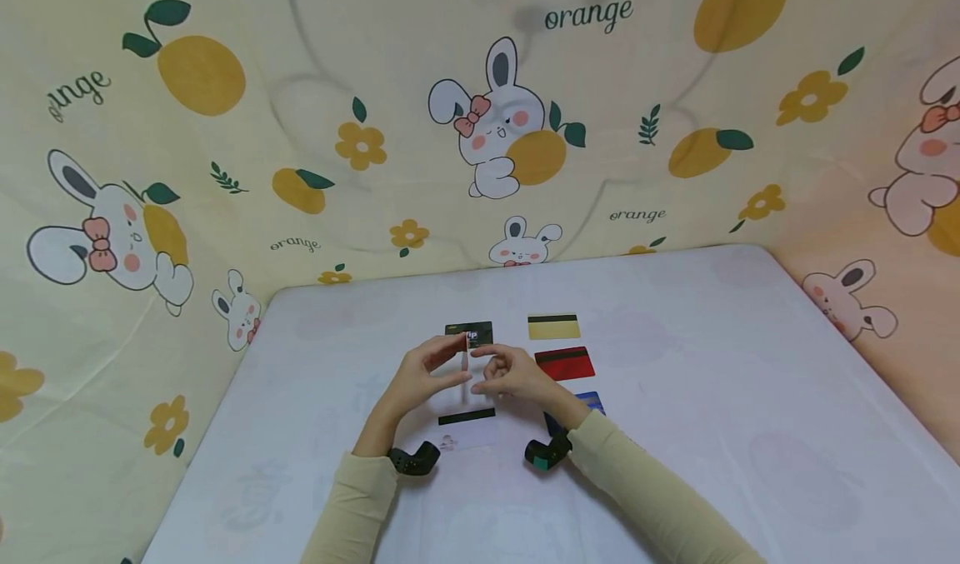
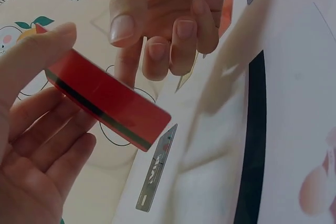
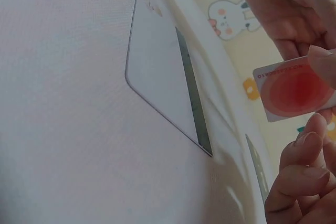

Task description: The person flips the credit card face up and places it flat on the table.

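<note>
My left hand (image 1: 422, 372) holds up a card by its edge, thumb and fingers pinching it. In the left wrist view this card (image 2: 107, 90) shows a red face with a black stripe; its other face in the right wrist view bears a red oval on white. My right hand (image 1: 519, 374) is close beside it, thumb and index finger spread apart and the other fingers loosely bent, with nothing between them. Below the hands lies a white card (image 1: 468, 435) with a black stripe. Behind them is a black card (image 1: 453, 330), partly covered by the left fingers.
To the right lie a gold card (image 1: 553, 328), a red card (image 1: 568, 364) and a blue card (image 1: 595, 401), the last partly hidden by the right wrist. They rest on a white-covered table (image 1: 690, 431). A patterned curtain (image 1: 420, 64) stands along the back and sides.
</note>
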The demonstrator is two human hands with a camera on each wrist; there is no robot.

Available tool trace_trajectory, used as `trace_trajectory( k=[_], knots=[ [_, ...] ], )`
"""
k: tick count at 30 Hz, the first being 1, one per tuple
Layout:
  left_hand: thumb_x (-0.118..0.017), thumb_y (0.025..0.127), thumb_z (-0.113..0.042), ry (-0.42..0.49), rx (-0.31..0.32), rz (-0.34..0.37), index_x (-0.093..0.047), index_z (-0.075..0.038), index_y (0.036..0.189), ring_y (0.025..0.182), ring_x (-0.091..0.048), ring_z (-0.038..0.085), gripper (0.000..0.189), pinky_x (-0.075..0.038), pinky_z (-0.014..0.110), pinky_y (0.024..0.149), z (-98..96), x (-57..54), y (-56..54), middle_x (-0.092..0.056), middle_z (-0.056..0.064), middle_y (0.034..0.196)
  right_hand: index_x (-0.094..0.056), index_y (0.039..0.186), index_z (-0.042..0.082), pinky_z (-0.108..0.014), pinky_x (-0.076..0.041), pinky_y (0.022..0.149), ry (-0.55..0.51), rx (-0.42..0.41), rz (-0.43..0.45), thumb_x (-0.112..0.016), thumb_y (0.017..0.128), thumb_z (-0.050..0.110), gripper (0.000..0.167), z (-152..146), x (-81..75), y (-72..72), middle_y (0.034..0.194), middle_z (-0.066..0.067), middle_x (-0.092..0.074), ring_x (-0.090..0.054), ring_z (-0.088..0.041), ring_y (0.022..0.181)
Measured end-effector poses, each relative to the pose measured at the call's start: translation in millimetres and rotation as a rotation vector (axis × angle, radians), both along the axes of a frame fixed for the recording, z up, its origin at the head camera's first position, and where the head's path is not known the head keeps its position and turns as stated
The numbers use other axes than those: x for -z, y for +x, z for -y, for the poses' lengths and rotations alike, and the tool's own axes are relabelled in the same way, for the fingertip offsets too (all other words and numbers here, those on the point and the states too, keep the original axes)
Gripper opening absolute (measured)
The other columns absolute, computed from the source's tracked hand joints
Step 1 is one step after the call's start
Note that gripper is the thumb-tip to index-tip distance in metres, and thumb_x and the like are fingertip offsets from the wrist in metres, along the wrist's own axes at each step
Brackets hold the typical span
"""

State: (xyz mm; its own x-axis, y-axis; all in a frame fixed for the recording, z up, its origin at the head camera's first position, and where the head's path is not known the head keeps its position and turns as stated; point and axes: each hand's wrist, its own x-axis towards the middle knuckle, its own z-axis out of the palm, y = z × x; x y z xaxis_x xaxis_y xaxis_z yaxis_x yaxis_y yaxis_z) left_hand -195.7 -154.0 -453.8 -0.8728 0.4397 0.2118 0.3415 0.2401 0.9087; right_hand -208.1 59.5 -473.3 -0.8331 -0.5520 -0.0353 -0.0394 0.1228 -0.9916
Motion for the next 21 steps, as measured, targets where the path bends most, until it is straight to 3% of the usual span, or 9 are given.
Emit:
trace_trajectory(
  k=[10,21],
  knots=[
    [-0.072,0.084,-0.008,0.031,-0.028,0.048,-0.047,0.001,0.138,0.133,-0.049,0.036,0.060,-0.040,0.034,0.110,-0.2,-3.0,1.8,-0.052,0.024,0.140,-0.047,0.136,-0.004,-0.019,-0.037,0.050,0.018,-0.027,0.013,-0.073,0.081,0.004,0.062,2.8,3.8,0.7,0.069,0.010,-0.056,-0.044,-0.001,0.053],
    [-0.071,0.085,-0.007,0.062,-0.027,0.039,-0.045,0.004,0.138,0.132,-0.050,0.036,0.060,-0.042,0.029,0.108,-0.4,-4.3,1.2,-0.054,0.024,0.138,-0.048,0.136,-0.005,-0.017,-0.037,0.047,-0.006,-0.027,-0.011,-0.072,0.080,0.000,0.062,7.1,5.5,-0.1,0.066,0.010,-0.055,-0.042,0.000,0.050]
  ],
)
